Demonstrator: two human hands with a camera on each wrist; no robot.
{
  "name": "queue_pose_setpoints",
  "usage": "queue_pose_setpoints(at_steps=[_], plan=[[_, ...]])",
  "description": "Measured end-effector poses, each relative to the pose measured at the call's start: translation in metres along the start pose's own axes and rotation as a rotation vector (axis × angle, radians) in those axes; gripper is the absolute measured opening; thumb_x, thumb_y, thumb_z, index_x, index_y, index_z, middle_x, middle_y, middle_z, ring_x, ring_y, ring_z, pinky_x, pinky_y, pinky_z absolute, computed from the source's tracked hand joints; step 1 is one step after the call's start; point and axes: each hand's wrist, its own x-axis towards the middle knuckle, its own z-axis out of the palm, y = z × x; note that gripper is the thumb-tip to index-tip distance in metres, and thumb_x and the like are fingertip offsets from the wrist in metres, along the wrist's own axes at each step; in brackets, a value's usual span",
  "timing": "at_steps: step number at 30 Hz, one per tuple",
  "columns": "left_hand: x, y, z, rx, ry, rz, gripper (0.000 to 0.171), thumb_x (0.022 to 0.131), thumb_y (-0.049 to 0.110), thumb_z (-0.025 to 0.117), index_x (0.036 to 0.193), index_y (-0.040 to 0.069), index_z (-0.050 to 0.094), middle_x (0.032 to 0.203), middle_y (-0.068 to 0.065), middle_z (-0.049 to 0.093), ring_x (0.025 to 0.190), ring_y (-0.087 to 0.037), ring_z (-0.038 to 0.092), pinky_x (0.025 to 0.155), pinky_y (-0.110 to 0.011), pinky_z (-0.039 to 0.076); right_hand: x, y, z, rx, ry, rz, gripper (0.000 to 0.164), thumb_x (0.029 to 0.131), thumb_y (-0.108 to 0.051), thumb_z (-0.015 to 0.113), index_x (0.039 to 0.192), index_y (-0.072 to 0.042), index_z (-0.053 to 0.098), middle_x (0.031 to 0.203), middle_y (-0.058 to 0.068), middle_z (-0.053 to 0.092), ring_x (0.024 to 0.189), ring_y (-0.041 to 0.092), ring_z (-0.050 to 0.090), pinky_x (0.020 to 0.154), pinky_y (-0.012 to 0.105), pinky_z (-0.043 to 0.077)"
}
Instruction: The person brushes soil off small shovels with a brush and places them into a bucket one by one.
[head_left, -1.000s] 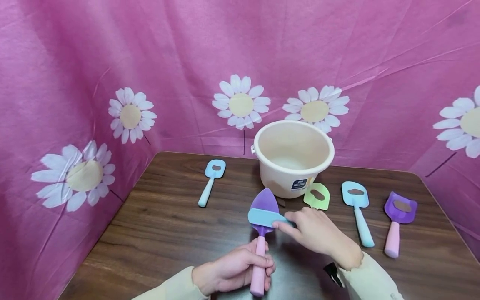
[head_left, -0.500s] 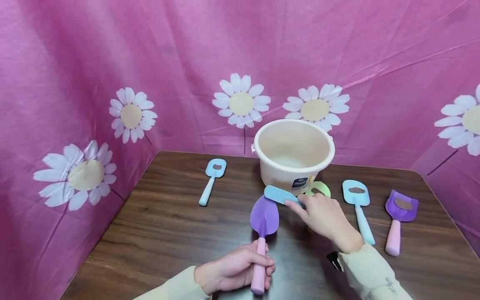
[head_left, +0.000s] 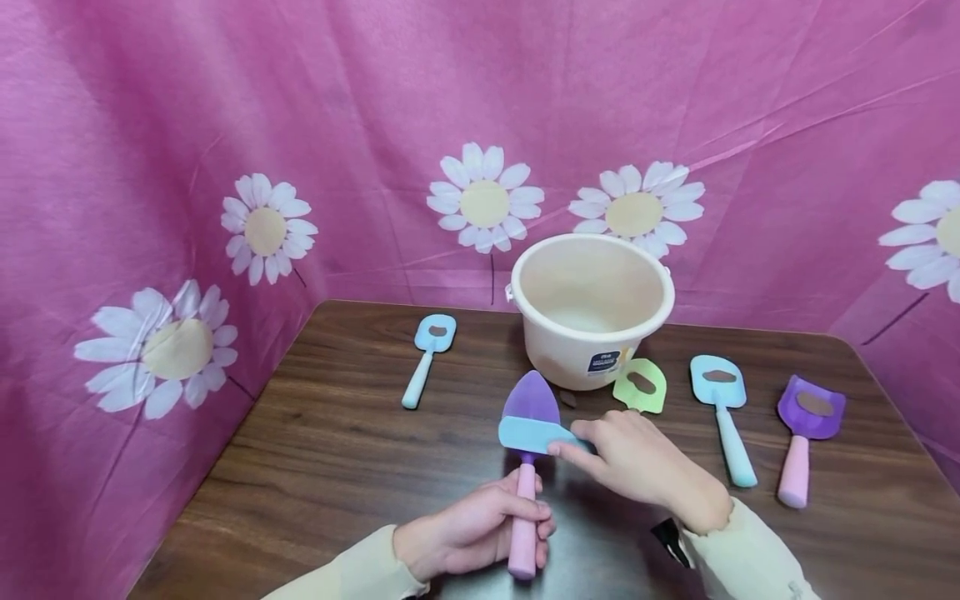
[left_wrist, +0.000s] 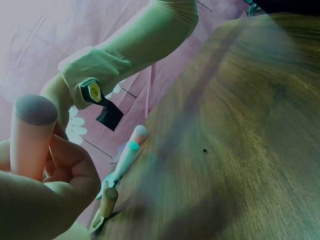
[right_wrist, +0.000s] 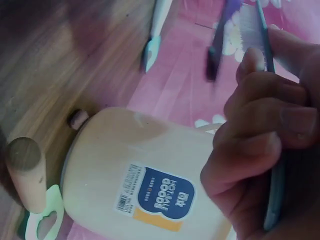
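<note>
My left hand (head_left: 491, 525) grips the pink handle (head_left: 523, 521) of a toy trowel, whose purple pointed blade (head_left: 531, 393) is raised towards the bucket. In my right hand (head_left: 637, 458) is a light blue brush (head_left: 531, 434), pinched between thumb and fingers and lying across the blade in the head view. Pale bristles (right_wrist: 250, 25) show under the brush in the right wrist view; whether they touch the blade I cannot tell. The left wrist view shows my left hand (left_wrist: 70, 170) curled round the handle, its round end towards the camera.
A cream bucket (head_left: 573, 358) stands at the back of the wooden table (head_left: 337, 467). Beside it lie a green toy shovel (head_left: 651, 396) and a small brown piece (head_left: 567, 400). Blue shovels lie left (head_left: 429, 350) and right (head_left: 729, 433); a purple one (head_left: 798, 454) is far right.
Half a second ago the brush was beyond the blade's tip, near the bucket; my right hand has since drawn it back across the lower blade. My left hand keeps its hold on the trowel.
</note>
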Motion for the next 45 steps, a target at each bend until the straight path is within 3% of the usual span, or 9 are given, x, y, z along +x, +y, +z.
queue_pose_setpoints(at_steps=[6,12,19,25,30,34,39,45], plan=[[-0.002,-0.001,0.002,0.031,-0.036,-0.018,0.023,0.092,0.000,0.045,0.100,0.018,0.033,0.076,0.000,0.053,0.064,-0.013,0.059,0.069,-0.025,0.054,0.006,0.007,0.003,0.040,-0.048,0.086,0.047,0.093,-0.058,0.049,0.060,-0.026,0.041,0.053,-0.015,0.025,0.047,0.001,0.027,0.045,0.018,0.027],[-0.005,-0.003,0.005,0.028,-0.047,-0.023,0.025,0.090,-0.001,0.045,0.101,0.017,0.033,0.078,0.000,0.054,0.064,-0.014,0.061,0.068,-0.026,0.055,0.015,0.015,0.002,0.035,0.016,0.175,0.051,0.092,-0.059,0.049,0.058,-0.023,0.039,0.054,-0.011,0.024,0.049,0.005,0.026,0.046,0.022,0.026],[-0.005,-0.005,0.007,0.021,-0.024,-0.014,0.025,0.090,-0.002,0.046,0.101,0.016,0.032,0.077,0.000,0.053,0.064,-0.014,0.059,0.068,-0.026,0.055,0.019,0.019,-0.001,-0.025,0.060,0.262,0.054,0.093,-0.063,0.043,0.058,-0.022,0.041,0.053,-0.007,0.031,0.053,0.013,0.036,0.047,0.026,0.030],[-0.005,-0.006,0.006,0.016,0.009,0.010,0.025,0.089,-0.001,0.047,0.101,0.016,0.032,0.077,-0.001,0.052,0.062,-0.014,0.058,0.067,-0.025,0.054,0.017,0.017,-0.007,0.009,0.094,0.196,0.050,0.094,-0.058,0.047,0.059,-0.023,0.039,0.053,-0.011,0.026,0.050,0.007,0.030,0.047,0.022,0.027],[-0.003,-0.004,0.005,0.024,0.035,0.034,0.025,0.089,0.000,0.047,0.101,0.016,0.033,0.075,0.000,0.050,0.061,-0.014,0.058,0.066,-0.025,0.054,0.011,0.010,-0.010,0.101,-0.044,0.076,0.048,0.092,-0.057,0.051,0.059,-0.025,0.040,0.053,-0.016,0.023,0.049,-0.001,0.024,0.046,0.017,0.025],[-0.003,-0.003,0.006,0.021,0.035,0.035,0.024,0.089,0.000,0.048,0.100,0.016,0.034,0.075,-0.001,0.050,0.061,-0.014,0.057,0.066,-0.025,0.054,0.008,0.004,-0.010,0.119,-0.135,0.026,0.048,0.092,-0.059,0.049,0.059,-0.027,0.040,0.053,-0.017,0.023,0.049,-0.002,0.024,0.045,0.016,0.026],[-0.005,-0.005,0.007,0.016,0.026,0.026,0.024,0.089,0.000,0.048,0.101,0.016,0.034,0.075,-0.001,0.050,0.061,-0.014,0.057,0.066,-0.026,0.054,0.009,0.006,-0.010,0.111,-0.146,0.088,0.049,0.092,-0.059,0.050,0.058,-0.025,0.041,0.054,-0.015,0.024,0.049,0.000,0.026,0.046,0.017,0.028],[-0.006,-0.007,0.008,0.011,-0.001,-0.004,0.024,0.089,-0.001,0.047,0.099,0.016,0.033,0.075,-0.001,0.051,0.061,-0.014,0.058,0.066,-0.025,0.054,0.009,0.023,-0.013,0.025,-0.057,0.223,0.052,0.091,-0.063,0.047,0.059,-0.022,0.040,0.055,-0.010,0.029,0.053,0.007,0.032,0.047,0.023,0.030]])
